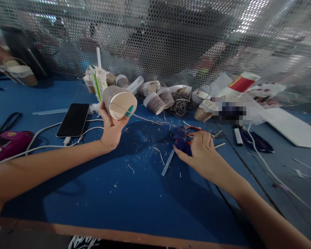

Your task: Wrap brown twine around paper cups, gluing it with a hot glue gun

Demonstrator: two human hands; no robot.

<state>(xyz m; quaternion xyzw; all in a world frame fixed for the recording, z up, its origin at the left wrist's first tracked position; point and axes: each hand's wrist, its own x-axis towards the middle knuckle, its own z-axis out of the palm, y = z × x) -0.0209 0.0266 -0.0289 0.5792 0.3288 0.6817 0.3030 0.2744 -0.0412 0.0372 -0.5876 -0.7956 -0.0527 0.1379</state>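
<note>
My left hand (111,129) is wrapped round a paper cup (112,94) covered in grey twine, its open mouth tilted toward me. A teal patch shows inside the rim. From the cup a strand of twine (150,120) trails right across the blue table. My right hand (200,152) is low over the table at a dark blue bundle (183,138), thumb and index finger apart on either side of it; whether it grips the bundle is unclear. Red-orange handles lie by its fingers, and a translucent glue stick (168,163) lies just below the bundle.
Several twine-wrapped cups (154,103) line the mesh panel (150,41). Left are a phone (74,119), white cables and a magenta glue gun (9,145). A white board (295,126) lies at right. Another person's hand is at far left by a small basket (22,74).
</note>
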